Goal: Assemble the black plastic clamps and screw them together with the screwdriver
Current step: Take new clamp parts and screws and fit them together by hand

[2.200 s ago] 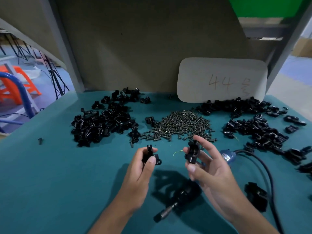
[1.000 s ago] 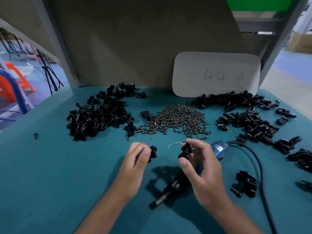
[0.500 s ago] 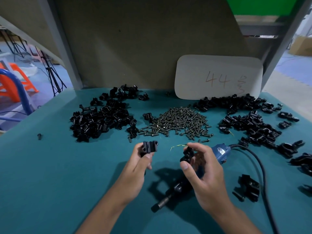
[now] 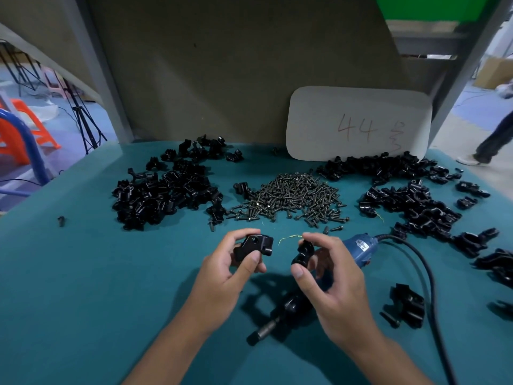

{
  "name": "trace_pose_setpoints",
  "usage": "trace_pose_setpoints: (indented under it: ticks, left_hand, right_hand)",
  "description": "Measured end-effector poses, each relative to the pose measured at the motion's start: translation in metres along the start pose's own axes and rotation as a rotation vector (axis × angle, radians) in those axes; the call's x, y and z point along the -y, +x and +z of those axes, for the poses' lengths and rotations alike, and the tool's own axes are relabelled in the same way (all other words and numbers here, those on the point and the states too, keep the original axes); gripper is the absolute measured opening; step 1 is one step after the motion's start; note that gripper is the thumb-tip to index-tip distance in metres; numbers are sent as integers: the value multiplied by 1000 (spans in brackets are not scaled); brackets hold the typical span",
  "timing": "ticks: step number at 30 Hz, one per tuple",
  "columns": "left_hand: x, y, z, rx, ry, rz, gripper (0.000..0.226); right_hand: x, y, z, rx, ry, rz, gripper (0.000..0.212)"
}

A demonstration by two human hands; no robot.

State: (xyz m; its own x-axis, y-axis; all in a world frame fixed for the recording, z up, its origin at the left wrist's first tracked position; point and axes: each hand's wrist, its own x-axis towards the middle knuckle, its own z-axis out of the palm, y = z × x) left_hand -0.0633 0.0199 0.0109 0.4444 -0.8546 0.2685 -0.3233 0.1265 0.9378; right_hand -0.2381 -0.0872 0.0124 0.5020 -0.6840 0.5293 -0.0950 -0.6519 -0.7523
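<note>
Over the teal felt table [image 4: 83, 273] my left hand [image 4: 222, 282] and right hand [image 4: 333, 287] each pinch one black plastic clamp half [image 4: 254, 245], so next I'd guess mating them, then a screw.

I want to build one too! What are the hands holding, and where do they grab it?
Each holds one black clamp piece. The left hand pinches its clamp half by the sides; the right hand grips its clamp half top and bottom with its fingertips.
</note>
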Motion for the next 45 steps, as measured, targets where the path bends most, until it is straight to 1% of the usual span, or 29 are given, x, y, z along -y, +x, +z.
trace_pose_setpoints:
  ticks: [11, 16, 21, 24, 28, 31, 35, 38, 40, 45]
  left_hand:
    - [0, 1, 1, -14, -82, -16, 29]
    - [1, 1, 2, 2, -139, -19, 35]
    - [0, 3, 0, 15, -188, -53, 16]
    - [0, 4, 0, 27, -236, -85, 15]
    - [-2, 1, 2, 94, -231, -85, 15]
    - [-1, -1, 6, 108, -221, -67, 14]
    - [1, -1, 8, 117, -215, -79, 14]
    - [5, -2, 9, 112, -174, -74, 27]
    - [6, -2, 8, 103, -156, -76, 29]
    - [5, -2, 6, 120, -180, -89, 29]
  right_hand:
    - [-3, 0, 1, 24, -1, 29, 40]
    - [-2, 0, 0, 25, 4, 37, 38]
    - [2, 0, 0, 29, 13, 40, 39]
    - [3, 1, 0, 22, 24, 55, 38]
    - [5, 3, 0, -8, 68, 34, 25]
    - [7, 5, -1, 6, 100, 27, 27]
    - [10, 5, -1, 62, 181, 67, 31]
    - [12, 4, 0, 100, 235, 108, 28]
    - [14, 4, 1, 128, 307, 157, 31]
    - [19, 10, 1, 142, 744, 352, 36]
